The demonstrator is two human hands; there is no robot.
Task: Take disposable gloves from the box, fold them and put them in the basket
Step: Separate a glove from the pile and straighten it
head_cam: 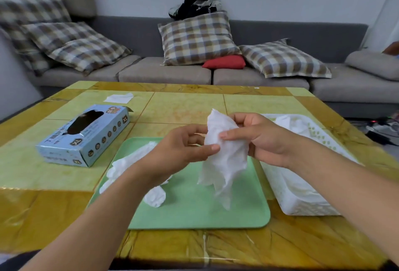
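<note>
A crumpled white disposable glove (224,158) hangs in the air above the green tray (205,212). My left hand (183,145) pinches its left edge, and my right hand (257,136) grips its upper part from the right. Another white glove (129,162) lies on the tray's left side, partly hidden under my left forearm. The blue glove box (86,134) lies on the table to the left with its oval opening facing up. The white perforated basket (302,175) stands right of the tray and holds white gloves.
The yellow-green table (185,106) carries a flat white piece (118,97) at the back left. Behind the table runs a grey sofa (164,72) with checked cushions. Cables and a power strip (382,128) lie on the floor at the right.
</note>
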